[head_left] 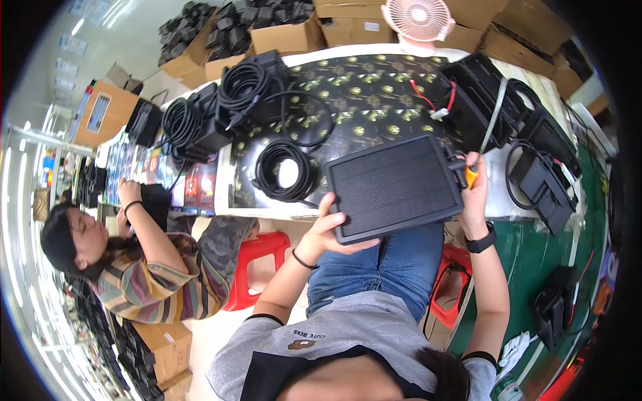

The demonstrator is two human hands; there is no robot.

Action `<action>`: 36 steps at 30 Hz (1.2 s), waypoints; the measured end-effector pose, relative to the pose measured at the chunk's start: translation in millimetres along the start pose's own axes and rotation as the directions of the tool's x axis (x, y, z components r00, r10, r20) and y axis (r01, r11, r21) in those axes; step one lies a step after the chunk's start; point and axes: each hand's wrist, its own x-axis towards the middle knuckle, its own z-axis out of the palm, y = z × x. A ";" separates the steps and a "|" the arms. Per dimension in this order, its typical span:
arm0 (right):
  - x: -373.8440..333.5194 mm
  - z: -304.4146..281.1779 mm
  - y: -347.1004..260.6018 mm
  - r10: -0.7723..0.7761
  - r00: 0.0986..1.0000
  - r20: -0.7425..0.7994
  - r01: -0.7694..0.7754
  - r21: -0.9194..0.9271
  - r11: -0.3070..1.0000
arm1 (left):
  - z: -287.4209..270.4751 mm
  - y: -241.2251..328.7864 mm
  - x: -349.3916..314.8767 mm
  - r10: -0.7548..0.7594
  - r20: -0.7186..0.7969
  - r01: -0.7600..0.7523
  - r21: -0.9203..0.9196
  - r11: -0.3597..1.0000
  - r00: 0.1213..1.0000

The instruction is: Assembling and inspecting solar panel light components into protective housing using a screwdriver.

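Observation:
A flat black rectangular panel (394, 190) with a ribbed face and raised rim is tilted above my lap at the table's near edge. My left hand (332, 230) grips its lower left corner, fingers over the rim. At the panel's right edge sits a small black bracket-like fitting (459, 171). Close beside that fitting, my right hand (475, 194) is closed around a screwdriver (472, 175) with an orange handle and a long thin metal shaft pointing up and away. Part of the handle is hidden by the fingers. A coiled black cable (286, 170) lies just left of the panel.
More black cable coils (242, 87) sit on black housings at the far left. Open black boxes (478, 93) with red wires and another black device (543, 184) stand right. Behind the table are a pink fan (419, 20) and cartons (287, 35). A co-worker (144, 267) sits left.

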 end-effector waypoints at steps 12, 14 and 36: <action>3.9 -14.9 -6.9 0.063 0.990 -0.129 -0.042 0.161 0.986 | -5.3 -25.5 39.8 -0.182 0.198 0.256 -0.466 0.847 0.963; 3.0 -11.2 -8.0 0.052 0.993 -0.108 -0.034 0.160 0.987 | -26.1 -35.6 34.3 -0.231 0.227 0.321 -0.562 0.762 0.946; 3.2 -13.0 0.9 0.043 0.995 -0.094 -0.026 0.168 0.985 | -116.7 -13.5 66.8 -0.256 0.124 0.249 0.069 0.966 0.959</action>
